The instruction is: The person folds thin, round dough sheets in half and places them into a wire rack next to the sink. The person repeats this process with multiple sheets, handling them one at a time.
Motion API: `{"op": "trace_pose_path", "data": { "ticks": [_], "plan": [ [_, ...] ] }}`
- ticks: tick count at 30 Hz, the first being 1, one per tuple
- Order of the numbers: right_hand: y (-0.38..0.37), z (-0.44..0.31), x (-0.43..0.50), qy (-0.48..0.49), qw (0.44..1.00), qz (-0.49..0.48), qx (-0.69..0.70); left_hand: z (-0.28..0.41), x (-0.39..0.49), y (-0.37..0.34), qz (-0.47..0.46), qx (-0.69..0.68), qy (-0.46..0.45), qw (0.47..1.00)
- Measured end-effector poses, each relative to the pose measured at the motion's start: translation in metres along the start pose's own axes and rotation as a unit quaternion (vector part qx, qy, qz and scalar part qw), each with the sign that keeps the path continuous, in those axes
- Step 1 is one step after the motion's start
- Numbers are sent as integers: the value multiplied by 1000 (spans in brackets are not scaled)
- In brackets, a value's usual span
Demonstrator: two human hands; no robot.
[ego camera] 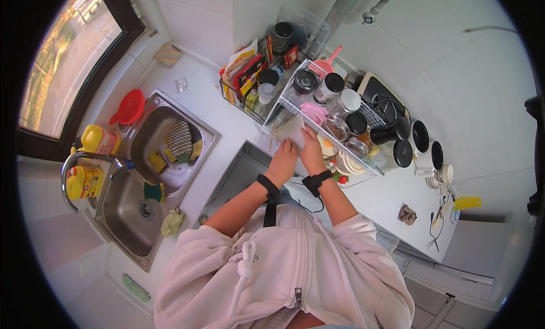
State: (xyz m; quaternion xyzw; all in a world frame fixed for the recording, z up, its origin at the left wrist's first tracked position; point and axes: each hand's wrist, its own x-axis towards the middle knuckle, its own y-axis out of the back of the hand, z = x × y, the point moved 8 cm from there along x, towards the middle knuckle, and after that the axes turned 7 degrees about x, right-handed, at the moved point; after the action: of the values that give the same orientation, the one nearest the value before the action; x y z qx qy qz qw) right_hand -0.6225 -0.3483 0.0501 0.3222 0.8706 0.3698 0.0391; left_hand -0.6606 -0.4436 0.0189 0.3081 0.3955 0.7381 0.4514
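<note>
My left hand (284,158) rests low beside the lower level of the white wire rack (294,109), its fingers pointing away from me. Close on its right, my right hand (312,152) reaches to the rack's front edge, and its fingertips are partly hidden there. Whether either hand grips something cannot be seen. Thin wooden sticks (272,137) stand just left of my left hand. On the rack's upper shelf are several lidded glass jars, a pink plastic item (314,112) and a pink strainer (323,66). Under that shelf, bowls or stacked dishes (349,163) show.
A double steel sink (183,201) with cloths and sponges lies left, with a red plastic scoop (130,106) and yellow bottles (85,182) beside it. A black wire basket (242,109) of packets stands behind. Black-lidded containers (402,153), utensils and a crumpled cloth (407,214) are at right.
</note>
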Motion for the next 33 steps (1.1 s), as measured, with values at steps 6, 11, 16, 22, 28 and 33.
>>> {"op": "trace_pose_path", "data": {
  "ticks": [6, 11, 16, 22, 28, 33],
  "plan": [
    [2, 5, -7, -37, 998, 44, 18, 3, 2, 6, 25, 46, -4, 999],
    [-6, 8, -15, -40, 998, 39, 29, 0, 2, 6, 22, 49, 8, 999],
    [-11, 10, -12, -33, 999, 20, 30, -2, 3, -4, 25, 88, 0, 996],
    [-11, -1, -9, 7, 1000, -1, -25, -4, 4, -21, 10, 163, 0, 987],
    [-1, -25, -11, 114, 982, -5, -148, -8, 10, -30, -2, 197, -3, 980],
    [-17, 4, -4, 35, 994, -96, -24, -10, 12, -36, -38, 214, 4, 976]
  ]
}}
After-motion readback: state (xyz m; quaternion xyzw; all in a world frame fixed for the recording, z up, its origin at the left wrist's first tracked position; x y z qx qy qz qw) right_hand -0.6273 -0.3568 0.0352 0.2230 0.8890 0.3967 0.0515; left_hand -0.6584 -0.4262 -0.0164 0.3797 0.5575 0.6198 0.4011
